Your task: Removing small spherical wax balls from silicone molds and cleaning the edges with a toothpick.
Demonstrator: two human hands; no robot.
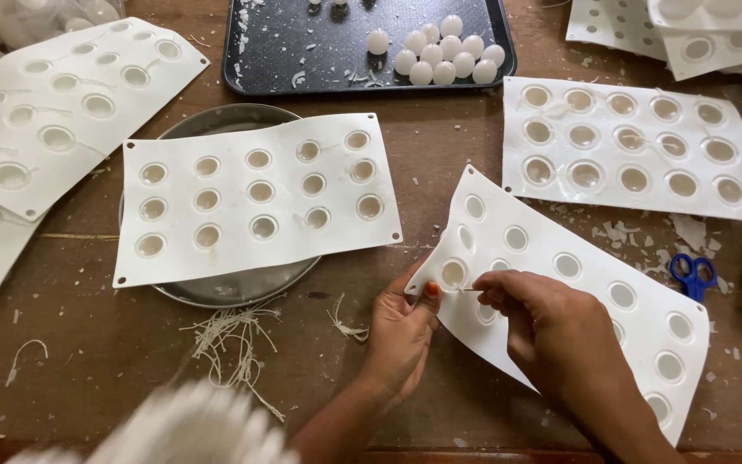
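1. Blurred white stuff [191, 430] fills the bottom left of the frame, too soft to tell what it is.
2. Just right of it, the left hand [401, 331] rises from the bottom centre; its thumb, with an orange-painted nail, presses on the near corner of a white silicone mould sheet [560, 283], and the fingers are curled under that corner, so the hand pinches the sheet.
3. At lower right, the right hand [551, 322] lies over the same sheet, fingers drawn together in a tight pinch on a thin wick [467, 290] that runs from the fingertips to the corner cavity beside the left thumb.
4. That sheet lies tilted across the lower right of the frame, from the centre down towards the right edge, its round cavities in rows.
5. Loose wick strands [229, 339] lie scattered on the brown wooden table [88, 344] at lower left of centre.
6. In the middle left, a second mould sheet [255, 198] rests on a round metal plate [216, 288].
7. Another filled sheet [629, 146] lies at upper right; more sheets overlap at the left edge [62, 103].
8. At top centre, a dark tray [302, 51] holds a cluster of white balls [444, 56].
9. Blue-handled scissors [693, 275] lie at the right, just beside the held sheet.
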